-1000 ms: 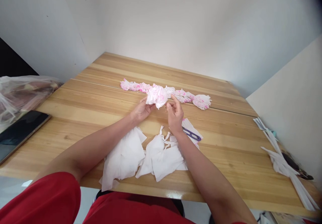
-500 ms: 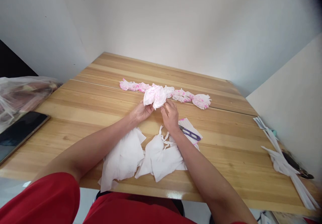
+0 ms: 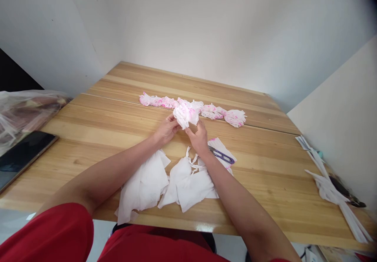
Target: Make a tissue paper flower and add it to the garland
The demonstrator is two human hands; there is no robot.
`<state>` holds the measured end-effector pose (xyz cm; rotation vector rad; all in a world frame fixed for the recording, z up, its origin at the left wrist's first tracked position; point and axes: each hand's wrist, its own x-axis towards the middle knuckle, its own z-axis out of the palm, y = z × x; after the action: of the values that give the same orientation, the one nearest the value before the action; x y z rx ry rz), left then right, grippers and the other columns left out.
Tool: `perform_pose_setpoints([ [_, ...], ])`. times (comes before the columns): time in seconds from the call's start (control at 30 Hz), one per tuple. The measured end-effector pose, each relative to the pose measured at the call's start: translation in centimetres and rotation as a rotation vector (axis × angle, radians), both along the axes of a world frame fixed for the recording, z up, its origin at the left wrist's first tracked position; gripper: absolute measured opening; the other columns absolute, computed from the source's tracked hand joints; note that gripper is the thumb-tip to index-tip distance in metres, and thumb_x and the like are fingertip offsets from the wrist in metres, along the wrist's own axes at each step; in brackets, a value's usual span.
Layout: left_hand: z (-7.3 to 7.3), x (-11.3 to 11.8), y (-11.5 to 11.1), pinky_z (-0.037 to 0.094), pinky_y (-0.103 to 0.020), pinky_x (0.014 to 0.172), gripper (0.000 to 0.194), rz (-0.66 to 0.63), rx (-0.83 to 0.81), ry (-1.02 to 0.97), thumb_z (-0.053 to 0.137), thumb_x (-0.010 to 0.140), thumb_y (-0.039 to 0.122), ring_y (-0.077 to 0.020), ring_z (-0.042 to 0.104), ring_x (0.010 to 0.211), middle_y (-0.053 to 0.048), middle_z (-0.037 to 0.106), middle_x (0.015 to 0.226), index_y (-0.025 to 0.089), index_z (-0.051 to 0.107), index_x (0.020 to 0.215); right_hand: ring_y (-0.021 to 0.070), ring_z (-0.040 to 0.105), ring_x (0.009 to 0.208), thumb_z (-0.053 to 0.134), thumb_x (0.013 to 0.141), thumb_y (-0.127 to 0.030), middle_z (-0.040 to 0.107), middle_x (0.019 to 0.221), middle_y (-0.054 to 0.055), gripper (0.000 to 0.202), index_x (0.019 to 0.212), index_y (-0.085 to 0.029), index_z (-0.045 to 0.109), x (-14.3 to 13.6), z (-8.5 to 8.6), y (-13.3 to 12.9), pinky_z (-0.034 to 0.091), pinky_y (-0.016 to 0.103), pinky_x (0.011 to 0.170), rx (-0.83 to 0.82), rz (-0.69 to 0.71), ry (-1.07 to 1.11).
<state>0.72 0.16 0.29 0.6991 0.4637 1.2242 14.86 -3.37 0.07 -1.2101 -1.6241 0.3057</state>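
Observation:
Between my two hands is a white tissue-paper flower (image 3: 186,113) with pink tints, held up above the table. My left hand (image 3: 169,129) pinches its lower left side, and my right hand (image 3: 199,136) grips it from the lower right. Behind it lies a row of similar pink-and-white paper flowers (image 3: 235,118), partly hidden by the one I hold. White tissue sheets (image 3: 147,179) lie by my left forearm, and more crumpled white pieces (image 3: 191,189) with thin twisted strips rest between my arms. Purple-handled thread snips (image 3: 224,156) lie on a pink-edged folded paper (image 3: 222,145) by my right wrist.
On the left are a dark-screened phone (image 3: 26,154) and a clear plastic bag (image 3: 26,112) with brownish contents. Long white strips (image 3: 332,191) and a dark object (image 3: 343,187) lie at the right edge of the wooden table (image 3: 265,183). Walls rise behind the table.
The paper flower has turned in my hands and shifted slightly right. My right hand's fingers have moved along its lower edge. The things on the table stay in place.

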Motion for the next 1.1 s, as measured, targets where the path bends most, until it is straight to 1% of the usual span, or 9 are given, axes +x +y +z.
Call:
perform_pose_setpoints([
  [0.13, 0.7, 0.2, -0.6, 0.049, -0.023, 0.074, 0.042, 0.087, 0.096, 0.147, 0.083, 0.063, 0.019, -0.0134, 0.066, 0.082, -0.001, 0.071, 0.093, 0.018, 0.061, 0.097, 0.0260, 0.058, 0.112, 0.069, 0.079, -0.035, 0.066, 0.118, 0.010, 0.039, 0.116, -0.020, 0.064, -0.1, -0.2, -0.1, 0.044, 0.042, 0.098, -0.099, -0.024, 0.084],
  [0.23, 1.0, 0.3, -0.9, 0.048, -0.024, 0.076, 0.046, 0.162, 0.144, 0.220, 0.083, 0.060, 0.015, -0.0160, 0.067, 0.087, -0.002, 0.071, 0.094, 0.019, 0.054, 0.096, 0.0251, 0.061, 0.106, 0.072, 0.077, -0.039, 0.068, 0.113, 0.011, 0.042, 0.112, -0.018, 0.065, -0.2, -0.1, -0.2, 0.047, 0.040, 0.094, -0.142, -0.008, 0.156],
  [0.3, 1.1, 0.4, -0.9, 0.048, -0.024, 0.078, 0.048, 0.176, 0.180, 0.236, 0.081, 0.061, 0.013, -0.0165, 0.067, 0.089, -0.002, 0.070, 0.094, 0.020, 0.051, 0.097, 0.0245, 0.063, 0.102, 0.072, 0.076, -0.041, 0.070, 0.110, 0.012, 0.043, 0.110, -0.016, 0.066, -0.3, -0.1, -0.1, 0.048, 0.039, 0.091, -0.158, 0.016, 0.215],
  [0.43, 1.0, 0.4, -1.0, 0.048, -0.024, 0.079, 0.050, 0.173, 0.239, 0.263, 0.079, 0.064, 0.012, -0.0149, 0.066, 0.084, -0.003, 0.071, 0.093, 0.021, 0.049, 0.103, 0.0235, 0.066, 0.095, 0.072, 0.074, -0.041, 0.072, 0.106, 0.011, 0.042, 0.108, -0.016, 0.066, -0.1, -0.1, 0.0, 0.051, 0.038, 0.086, -0.177, 0.062, 0.332],
  [0.63, 1.2, 0.4, -1.3, 0.047, -0.025, 0.084, 0.065, 0.131, 0.216, 0.250, 0.082, 0.060, 0.010, -0.0168, 0.066, 0.093, -0.004, 0.069, 0.097, 0.021, 0.050, 0.115, 0.0231, 0.066, 0.092, 0.068, 0.077, -0.042, 0.074, 0.098, 0.007, 0.031, 0.095, -0.017, 0.070, -0.1, 0.1, 0.1, 0.052, 0.036, 0.082, -0.193, 0.045, 0.398],
  [0.77, 1.3, 0.5, -1.4, 0.047, -0.024, 0.090, 0.073, 0.140, 0.240, 0.234, 0.084, 0.058, 0.010, -0.0187, 0.063, 0.106, -0.005, 0.067, 0.109, 0.023, 0.053, 0.123, 0.0221, 0.065, 0.092, 0.068, 0.077, -0.043, 0.074, 0.098, 0.006, 0.033, 0.099, -0.017, 0.071, 0.0, -0.1, 0.1, 0.051, 0.035, 0.082, -0.181, 0.043, 0.407],
  [0.9, 1.2, 0.4, -1.2, 0.046, -0.024, 0.095, 0.076, 0.160, 0.292, 0.222, 0.085, 0.059, 0.011, -0.0211, 0.056, 0.119, -0.007, 0.061, 0.125, 0.024, 0.054, 0.127, 0.0214, 0.065, 0.089, 0.069, 0.076, -0.042, 0.074, 0.095, 0.006, 0.032, 0.097, -0.018, 0.072, 0.2, -0.3, 0.3, 0.051, 0.034, 0.080, -0.177, 0.034, 0.410],
  [1.03, 1.2, 0.3, -1.1, 0.047, -0.025, 0.093, 0.076, 0.127, 0.310, 0.212, 0.083, 0.062, 0.014, -0.0208, 0.057, 0.117, -0.008, 0.057, 0.132, 0.025, 0.053, 0.131, 0.0210, 0.065, 0.087, 0.069, 0.076, -0.042, 0.074, 0.095, 0.005, 0.030, 0.094, -0.018, 0.072, 0.3, -0.4, 0.3, 0.051, 0.034, 0.079, -0.166, 0.026, 0.411],
  [1.1, 1.3, 0.2, -1.2, 0.048, -0.024, 0.088, 0.078, 0.127, 0.292, 0.209, 0.084, 0.061, 0.014, -0.0196, 0.060, 0.110, -0.007, 0.058, 0.130, 0.026, 0.053, 0.132, 0.0208, 0.065, 0.086, 0.069, 0.076, -0.042, 0.074, 0.093, 0.005, 0.029, 0.093, -0.018, 0.072, 0.3, -0.5, 0.3, 0.051, 0.033, 0.078, -0.166, 0.024, 0.408],
])
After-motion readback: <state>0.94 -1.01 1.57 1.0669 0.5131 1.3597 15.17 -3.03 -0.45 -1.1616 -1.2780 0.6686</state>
